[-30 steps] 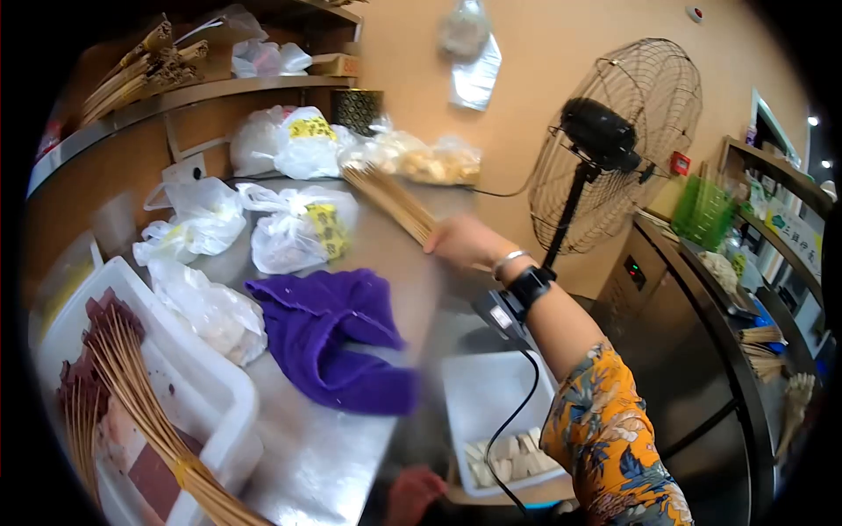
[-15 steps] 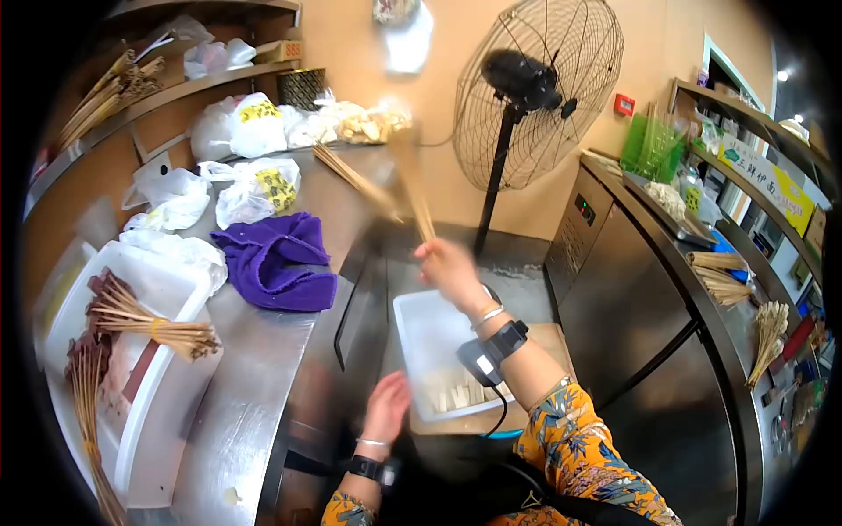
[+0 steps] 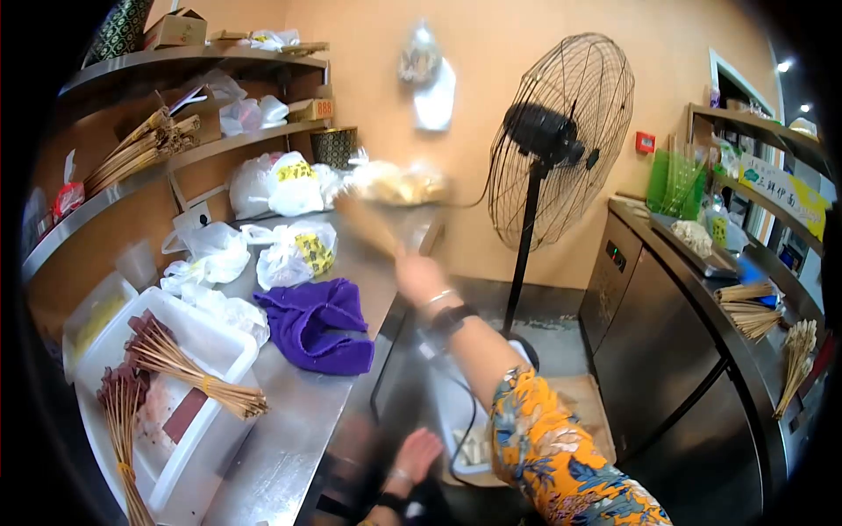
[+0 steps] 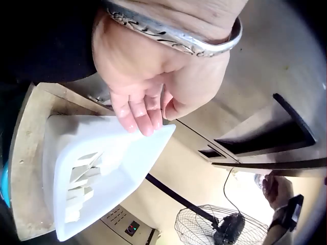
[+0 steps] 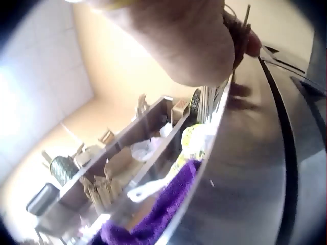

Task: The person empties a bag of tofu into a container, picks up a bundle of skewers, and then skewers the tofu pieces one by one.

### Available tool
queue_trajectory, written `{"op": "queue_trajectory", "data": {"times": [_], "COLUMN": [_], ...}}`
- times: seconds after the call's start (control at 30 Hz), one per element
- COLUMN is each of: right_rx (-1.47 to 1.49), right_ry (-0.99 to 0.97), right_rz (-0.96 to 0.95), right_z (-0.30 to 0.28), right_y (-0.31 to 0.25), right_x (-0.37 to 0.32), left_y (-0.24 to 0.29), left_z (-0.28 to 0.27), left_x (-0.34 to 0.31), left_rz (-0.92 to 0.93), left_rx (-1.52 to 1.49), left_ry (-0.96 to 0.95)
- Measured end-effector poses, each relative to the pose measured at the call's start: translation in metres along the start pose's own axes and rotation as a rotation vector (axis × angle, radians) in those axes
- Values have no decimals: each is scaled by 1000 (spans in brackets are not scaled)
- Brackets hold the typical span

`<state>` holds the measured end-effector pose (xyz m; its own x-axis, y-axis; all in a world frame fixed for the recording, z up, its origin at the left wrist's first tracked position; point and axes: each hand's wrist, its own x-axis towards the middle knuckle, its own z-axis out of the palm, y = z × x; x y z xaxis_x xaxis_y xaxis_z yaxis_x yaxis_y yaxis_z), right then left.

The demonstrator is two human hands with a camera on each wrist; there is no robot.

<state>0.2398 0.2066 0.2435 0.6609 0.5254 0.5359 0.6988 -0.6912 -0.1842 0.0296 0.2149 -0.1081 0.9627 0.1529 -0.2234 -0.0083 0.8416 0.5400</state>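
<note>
While right hand (image 3: pixel 419 273) grips skewers (image 3: pixel 367 224) (blurred), left hand (image 4: pixel 153 87) hangs loose over tub (image 4: pixel 130 171).

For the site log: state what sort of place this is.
Probably a commercial prep kitchen for skewered food: bundled bamboo skewers lie in a white tub on a stainless counter, the right hand grips more sticks, and steel fridge units stand alongside.

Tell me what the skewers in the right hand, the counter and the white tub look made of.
Skewers in the right hand: probably bamboo or wood; thin tan sticks, blurred.
Counter: likely stainless steel; grey brushed sheet, soft reflections.
White tub: seemingly plastic; smooth, opaque, thin moulded walls.
</note>
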Motion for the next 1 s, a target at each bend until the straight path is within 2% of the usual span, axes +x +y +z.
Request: {"op": "queue_trajectory", "data": {"times": [0.07, 0.1, 0.13, 0.23, 0.33, 0.4, 0.47, 0.53, 0.57, 0.6, 0.63, 0.67, 0.73, 0.83, 0.87, 0.93, 1.0], "right_rx": [-89, -14, 26, 413, 903, 1160, 1378, 1138, 1175, 1218, 1008, 887, 656, 703, 579, 486, 660], "right_ry": [56, 134, 74, 226, 123, 13, -141, -291, -264, -243, -326, -250, -103, 261, 404, 449, 507], "right_rz": [-28, -26, 47, -12, 299, 520, 666, 803, 804, 799, 861, 842, 799, 788, 734, 664, 652], "right_z": [2, 1, -14, 5, -19, -29, -37, -51, -34, -21, -51, -67, -86, -79, -80, -95, -103], "right_y": [6, 12, 9, 46, 48, 44, 41, 31, 41, 52, 52, 56, 65, 110, 124, 151, 169], "right_x": [-14, -29, -50, -137, -265, -351, -424, -465, -486, -511, -504, -503, -508, -519, -519, -508, -493], "left_y": [10, 10, 11, 16, 19, 18, 6, -16, -30, -57, -72, -85, -91, -101, -106, -110, -115], "left_z": [14, 15, 14, 17, 21, 29, 67, 122, 138, 137, 155, 175, 199, 212, 213, 219, 217], "left_x": [-8, -10, -9, -15, -22, -31, -50, -65, -63, -52, -59, -65, -75, -86, -87, -96, -104], "left_rz": [-22, -7, 1, 10, -10, -90, -172, -125, -262, -163, -110, -50, -110, -42, -11, 25, 43], "left_rx": [4, 34, 62, 86, 179, 190, 15, -85, -148, 53, 65, 82, 91, 181, 210, 263, 276], "left_ry": [-11, 17, 42, 2, -60, -227, -383, -638, -559, -430, -357, -286, -375, -409, -435, -425, -428]}}
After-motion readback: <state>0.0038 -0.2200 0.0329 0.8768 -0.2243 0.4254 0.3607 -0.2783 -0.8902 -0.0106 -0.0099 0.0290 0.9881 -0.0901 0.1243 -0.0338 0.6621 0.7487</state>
